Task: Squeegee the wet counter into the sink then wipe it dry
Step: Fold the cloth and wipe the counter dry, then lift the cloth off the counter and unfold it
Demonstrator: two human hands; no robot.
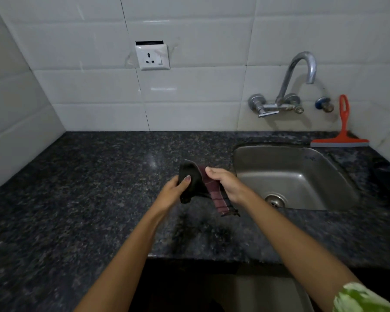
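Both of my hands hold a dark cloth (197, 183) with maroon checks above the black speckled granite counter (95, 188), just left of the steel sink (302, 176). My left hand (175, 191) pinches the cloth's dark left part, thumb on top. My right hand (224, 183) grips its right part, and a checked strip hangs down below it. The red squeegee (342, 134) stands against the tiled wall behind the sink's far right corner, blade down on the counter, away from both hands.
A chrome wall tap (286, 95) curves over the sink, with a small blue-handled valve (323, 104) to its right. A white power socket (152, 56) sits on the tiled wall. Tiled walls close the counter at the left and far right. The counter's front edge (212, 258) runs below my forearms.
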